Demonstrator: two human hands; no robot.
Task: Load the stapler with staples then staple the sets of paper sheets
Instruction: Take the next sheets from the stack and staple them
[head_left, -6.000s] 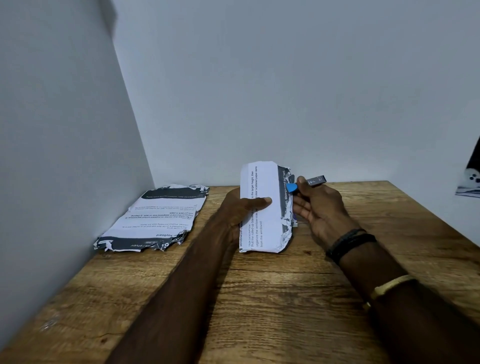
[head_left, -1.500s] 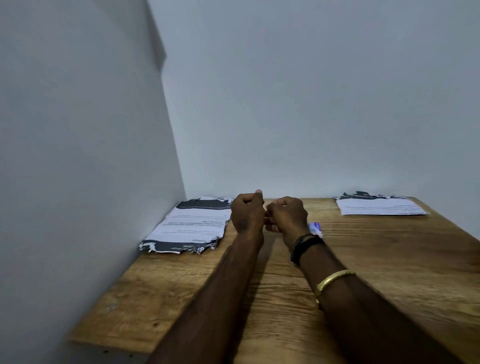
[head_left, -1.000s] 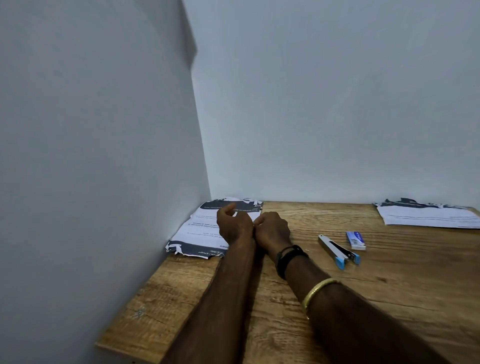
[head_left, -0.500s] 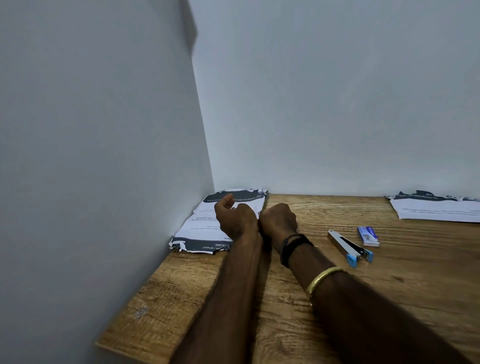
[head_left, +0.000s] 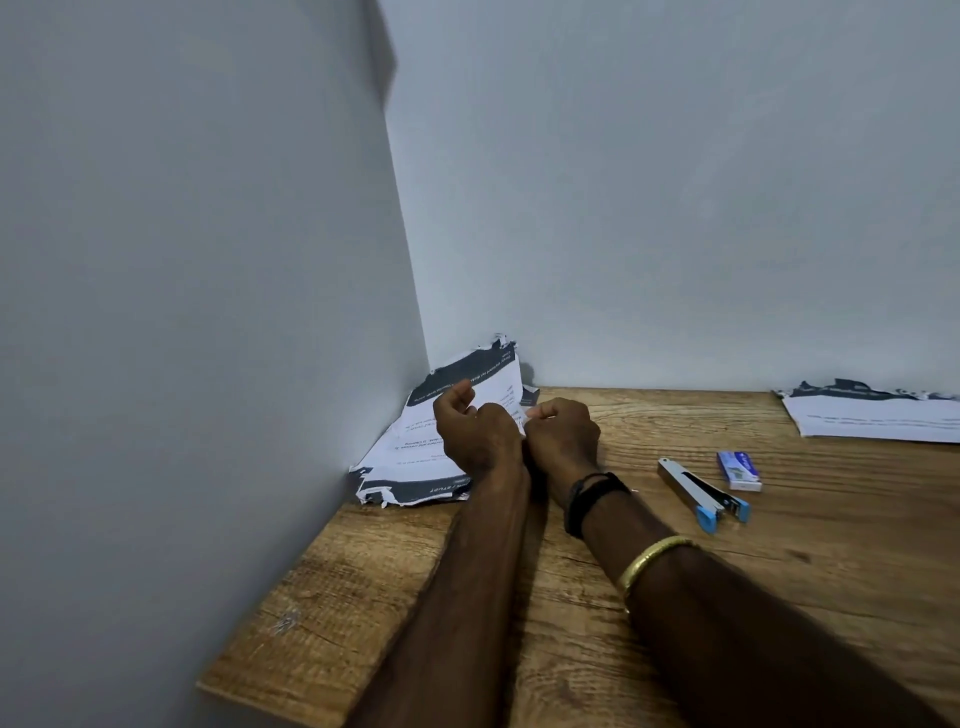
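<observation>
A pile of torn printed paper sheets (head_left: 415, 467) lies in the table's far left corner against the wall. Its top sheets (head_left: 493, 374) are tilted up off the pile, far edge raised. My left hand (head_left: 475, 431) and my right hand (head_left: 563, 434) sit side by side at the sheets' right edge, fingers curled on the paper. The grey stapler with blue ends (head_left: 701, 491) lies on the table to the right of my right wrist, untouched. A small blue and white staple box (head_left: 738, 470) lies just beyond it.
A second stack of printed sheets (head_left: 872, 418) lies at the far right by the back wall. The wooden table (head_left: 519, 597) ends at a near left edge. Grey walls close the left side and the back.
The top sheets of the left pile have risen off the pile between my hands. Six seconds ago I held a set and the stapler; the stapler now lies on the table.
</observation>
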